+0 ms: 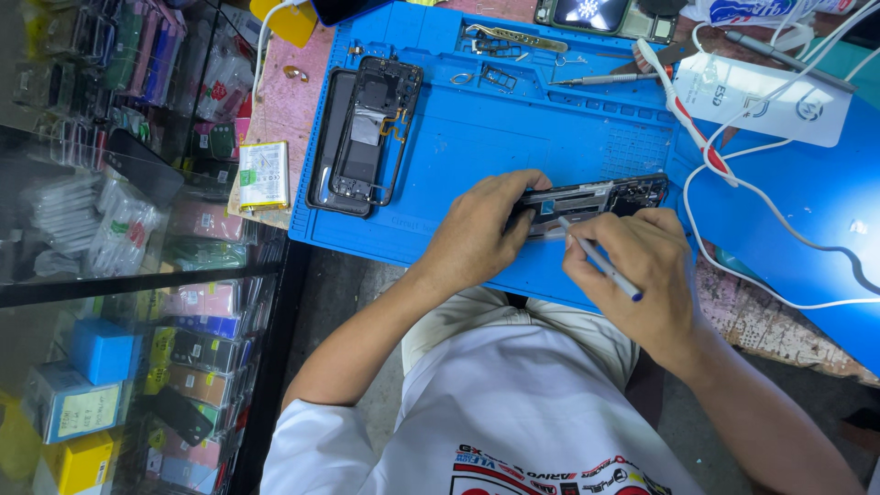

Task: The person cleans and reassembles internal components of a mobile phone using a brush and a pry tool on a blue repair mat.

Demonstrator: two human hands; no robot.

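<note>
My left hand (481, 229) grips the left end of an opened black phone body (600, 196), held on edge just above the blue work mat (513, 137). My right hand (642, 275) pinches a thin silver tool with a blue tip (600, 261), its point touching the phone's lower edge. A second black phone frame with a loose back cover (362, 133) lies flat on the mat's left part.
A white battery (264, 174) lies left of the mat. Tweezers, a screwdriver (600, 80) and small metal parts sit in the mat's top trays. White cables (779, 220) cross the right side. A glass display case (119, 229) of accessories stands at left.
</note>
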